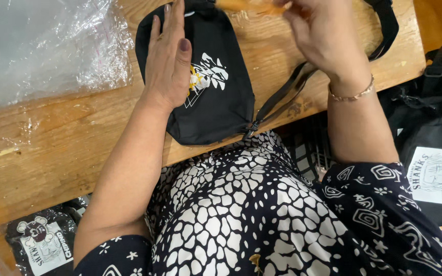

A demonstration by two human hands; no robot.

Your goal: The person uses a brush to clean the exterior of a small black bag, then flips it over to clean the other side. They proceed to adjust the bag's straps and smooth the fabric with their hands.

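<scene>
A small black sling bag [221, 102] with a white and yellow print lies on the wooden table [52, 148]. My left hand [167, 59] lies flat on top of it, fingers stretched out and pressing it down. My right hand [315, 33] is at the top edge of the view, fingers closed on a blurred orange-tan thing [251, 6] just above the bag's far end. The bag's black strap [379, 36] loops round behind my right wrist, which wears a thin bracelet [353, 94].
Crumpled clear plastic bags [47, 46] cover the table's left end. More black printed bags [436, 138] are piled at the right, off the table. Another bag in a plastic wrap [42, 243] lies low at the left. A dark crate [308, 148] sits under the table edge.
</scene>
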